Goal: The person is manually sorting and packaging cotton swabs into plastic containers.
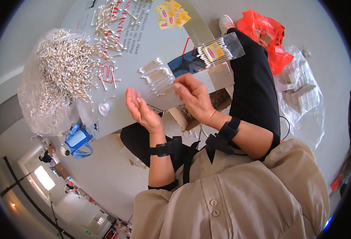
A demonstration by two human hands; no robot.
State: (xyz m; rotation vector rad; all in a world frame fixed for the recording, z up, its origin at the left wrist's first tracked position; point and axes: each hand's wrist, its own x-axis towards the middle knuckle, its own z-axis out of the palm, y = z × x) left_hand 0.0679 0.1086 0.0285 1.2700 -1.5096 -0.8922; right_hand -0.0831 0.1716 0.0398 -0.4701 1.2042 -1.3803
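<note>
Just in front of me on the grey table (121, 75), small rows of cotton swabs (156, 75) lie side by side. My left hand (144, 113) is raised near the table's front edge, its fingers stretched and nothing seen in it. Curled over the near end of the swab rows is my right hand (197, 97), thumb and fingers drawn together; what they pinch, if anything, is hidden. Beyond it, a clear plastic sleeve (237, 43) with swabs and a yellow card (214, 51) rests at the table's right edge.
A large clear bag (28, 93) heaped with swabs stands at left, with loose swabs (107, 30) spilling beside it. Yellow cards (171, 16) lie at the far side. A small white cup (103, 108), blue bottle (78, 139), cardboard box (177, 119) and red bag (249, 24) surround me.
</note>
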